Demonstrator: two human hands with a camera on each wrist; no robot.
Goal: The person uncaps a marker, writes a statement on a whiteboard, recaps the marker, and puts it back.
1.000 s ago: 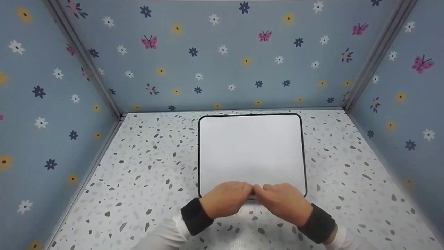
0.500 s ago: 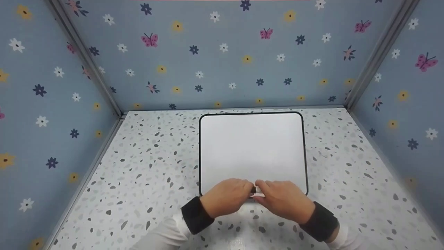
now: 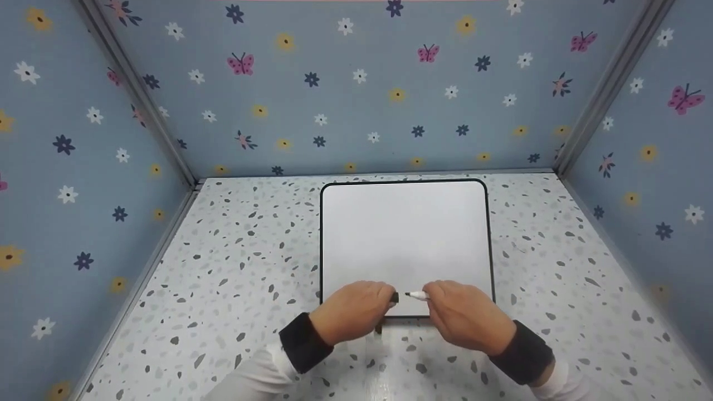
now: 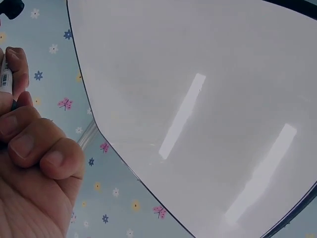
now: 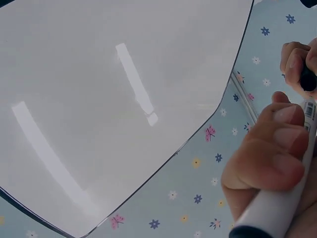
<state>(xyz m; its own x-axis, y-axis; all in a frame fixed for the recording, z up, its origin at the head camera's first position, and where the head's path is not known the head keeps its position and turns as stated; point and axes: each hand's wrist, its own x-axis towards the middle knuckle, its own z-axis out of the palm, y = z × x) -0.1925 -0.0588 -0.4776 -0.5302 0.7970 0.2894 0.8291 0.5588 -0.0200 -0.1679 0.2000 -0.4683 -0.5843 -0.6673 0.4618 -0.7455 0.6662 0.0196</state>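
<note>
A white marker [image 3: 419, 295] with its dark tip bare is pinched in my right hand [image 3: 467, 318]. Its white barrel [image 5: 277, 206] runs through the curled fingers in the right wrist view. My left hand [image 3: 353, 313] grips the marker's black cap [image 3: 395, 297], and a small gap separates cap and tip. From the left wrist, my left hand [image 4: 39, 168] shows curled fingers, with the labelled marker barrel [image 4: 6, 79] beyond them. Both hands are over the lower edge of a whiteboard [image 3: 404, 239] with a thin black rim.
The speckled white tabletop [image 3: 245, 250] surrounds the whiteboard. Blue flowered panels [image 3: 356, 106] stand at the back and both sides, with grey posts at the corners. A small dark strip [image 3: 379, 327] shows just below the left hand.
The hands were together at the board's lower edge; now they are apart, left hand leftward with the cap and right hand rightward with the marker. The tip has come out of the cap.
</note>
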